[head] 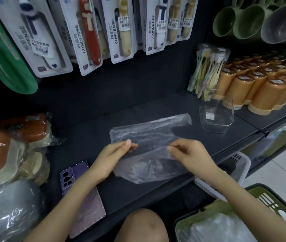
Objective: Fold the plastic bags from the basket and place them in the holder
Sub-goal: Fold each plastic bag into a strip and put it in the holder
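A clear plastic bag (149,137) lies spread on the black shelf (90,133), its near half lifted. My left hand (114,156) pinches the bag's edge on the left, and my right hand (189,152) pinches the same edge on the right. A clear empty holder (216,117) stands on the shelf to the right of the bag. At the bottom right, an olive green basket (264,198) holds more crumpled clear bags (222,229).
A purple phone (79,187) lies on the shelf under my left forearm. Wrapped goods (13,151) are piled at the left. Orange canisters (260,88) and a toothbrush pack (206,67) stand at the back right. Packaged toothbrushes (90,32) hang above. A white basket (240,165) sits below the shelf edge.
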Demonstrator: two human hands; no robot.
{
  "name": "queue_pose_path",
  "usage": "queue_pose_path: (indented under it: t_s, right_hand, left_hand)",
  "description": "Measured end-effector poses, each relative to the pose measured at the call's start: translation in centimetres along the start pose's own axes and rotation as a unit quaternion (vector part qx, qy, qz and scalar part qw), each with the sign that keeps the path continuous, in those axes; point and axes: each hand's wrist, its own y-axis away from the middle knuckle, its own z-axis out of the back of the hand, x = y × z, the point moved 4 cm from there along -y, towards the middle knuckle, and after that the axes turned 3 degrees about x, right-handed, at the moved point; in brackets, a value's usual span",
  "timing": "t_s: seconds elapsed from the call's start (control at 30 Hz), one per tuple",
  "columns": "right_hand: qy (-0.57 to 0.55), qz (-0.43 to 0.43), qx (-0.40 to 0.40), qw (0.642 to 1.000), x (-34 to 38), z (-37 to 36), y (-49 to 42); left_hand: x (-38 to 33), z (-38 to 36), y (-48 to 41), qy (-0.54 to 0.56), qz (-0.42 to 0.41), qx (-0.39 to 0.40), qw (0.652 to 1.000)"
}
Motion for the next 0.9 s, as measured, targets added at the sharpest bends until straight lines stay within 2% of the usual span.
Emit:
queue_pose_path:
  t_s: [0.13, 0.23, 0.3, 0.4, 0.5, 0.6, 0.67, 0.77, 0.9]
  right_hand:
    - [-0.118, -0.100, 0.045, 0.987, -0.2, 2.0, -2.8]
    - [-0.113, -0.142, 0.066, 0.981, -0.6, 2.5, -4.7]
    - [-0.141, -0.187, 0.092, 0.968, -1.0, 2.5, -5.4]
    - [-0.151, -0.223, 0.146, 0.952, -1.0, 2.3, -5.9]
    - [-0.104, -0.202, 0.160, 0.960, -0.6, 3.4, -5.2]
    - [-0.154, -0.164, 0.241, 0.944, -0.1, 4.8, -3.4]
    - [-0.116, -0.120, 0.298, 0.940, 0.0, 5.3, -2.2]
    - [-0.037, -0.090, 0.276, 0.956, 0.1, 5.1, -1.2]
    - [-0.086, -0.111, 0.286, 0.948, 0.6, 6.0, -0.1]
  left_hand:
    - [-0.4, 0.3, -0.7, 0.082, -0.013, 0.014, 0.996]
    - [-0.2, 0.6, -0.9, 0.180, -0.005, 0.028, 0.983]
    - [-0.3, 0.5, -1.1, 0.161, -0.008, -0.011, 0.987]
    - [-0.2, 0.5, -1.4, 0.134, 0.026, -0.131, 0.982]
    - [0.7, 1.1, -1.9, 0.161, 0.105, -0.203, 0.960]
    - [1.4, 1.8, -2.1, 0.142, 0.147, -0.215, 0.955]
    - [1.6, 2.0, -2.2, 0.124, 0.156, -0.215, 0.956]
    - [1.4, 2.0, -2.4, 0.107, 0.164, -0.187, 0.963]
    - [1.1, 1.7, -2.3, 0.089, 0.170, -0.121, 0.974]
